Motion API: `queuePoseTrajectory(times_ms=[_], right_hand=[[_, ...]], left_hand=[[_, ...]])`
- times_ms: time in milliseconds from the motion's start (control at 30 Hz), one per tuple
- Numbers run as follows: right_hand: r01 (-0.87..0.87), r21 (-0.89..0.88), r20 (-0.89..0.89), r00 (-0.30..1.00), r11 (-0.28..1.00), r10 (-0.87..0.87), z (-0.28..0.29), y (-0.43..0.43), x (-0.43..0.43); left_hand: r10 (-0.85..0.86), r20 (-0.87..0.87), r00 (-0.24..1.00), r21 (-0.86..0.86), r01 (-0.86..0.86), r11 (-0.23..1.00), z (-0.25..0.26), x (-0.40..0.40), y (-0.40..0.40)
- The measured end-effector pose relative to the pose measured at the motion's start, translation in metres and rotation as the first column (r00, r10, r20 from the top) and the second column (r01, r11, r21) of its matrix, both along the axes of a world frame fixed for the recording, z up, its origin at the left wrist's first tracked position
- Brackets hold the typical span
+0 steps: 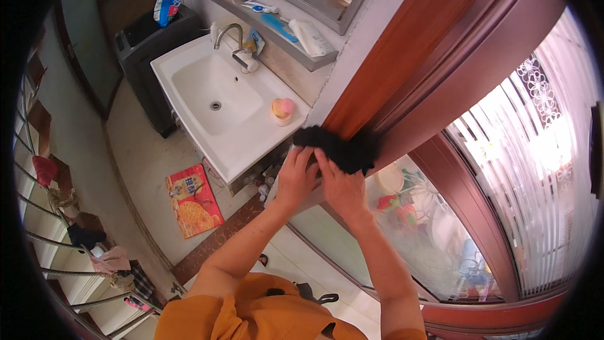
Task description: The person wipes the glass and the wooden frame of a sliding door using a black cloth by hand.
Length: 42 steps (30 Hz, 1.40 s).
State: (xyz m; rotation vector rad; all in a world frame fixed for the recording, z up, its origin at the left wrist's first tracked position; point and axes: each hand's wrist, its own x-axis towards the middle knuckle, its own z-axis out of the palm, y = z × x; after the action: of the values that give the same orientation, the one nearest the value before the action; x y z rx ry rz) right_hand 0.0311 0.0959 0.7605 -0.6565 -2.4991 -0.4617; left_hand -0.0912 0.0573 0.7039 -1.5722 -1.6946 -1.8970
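A dark, fuzzy black cloth [347, 148] is bunched against the lower part of a reddish-brown wooden frame [377, 89] at the wall's end. My left hand [296, 177] grips the cloth's left end near the sink corner, thumb turned inward. Close beside it, my right hand [343, 189] has its fingers on the cloth's lower edge. Parts of the fingertips are hidden in the folds, and the cloth covers the frame behind it.
Left of my hands is a white sink [212, 89] with a pump bottle [282, 111] on its rim. Above it runs a grey shelf [283, 40] with toiletries. A red printed cardboard piece [194, 200] lies on the floor. Patterned glass door panels [420, 226] stand to the right.
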Motion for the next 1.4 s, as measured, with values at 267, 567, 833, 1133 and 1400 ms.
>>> queuePoseTrajectory(times_ms=[267,567,833,1133,1400], right_hand=[[0.150,-0.326,0.455,0.890,0.933,0.016,-0.091,-0.011,0.015],[0.056,0.003,-0.024,0.998,0.998,-0.056,-0.023,-0.009,0.008],[0.193,0.232,-0.218,0.966,0.953,-0.142,0.149,0.003,-0.004],[0.285,0.451,-0.385,0.917,0.846,-0.104,0.209,0.025,-0.011],[0.216,0.263,-0.162,0.971,0.940,-0.177,0.077,0.010,0.013]], left_hand=[[0.017,0.218,0.976,-0.482,0.092,0.871,-0.094,0.013,-0.028],[-0.012,-0.029,1.000,-0.035,0.011,0.999,0.006,0.010,-0.010],[0.116,-0.288,0.950,0.361,-0.004,0.933,0.179,-0.017,0.036],[0.195,-0.407,0.892,0.431,-0.001,0.902,0.263,-0.021,0.050],[0.101,-0.414,0.905,0.172,-0.031,0.985,0.116,-0.012,0.029]])
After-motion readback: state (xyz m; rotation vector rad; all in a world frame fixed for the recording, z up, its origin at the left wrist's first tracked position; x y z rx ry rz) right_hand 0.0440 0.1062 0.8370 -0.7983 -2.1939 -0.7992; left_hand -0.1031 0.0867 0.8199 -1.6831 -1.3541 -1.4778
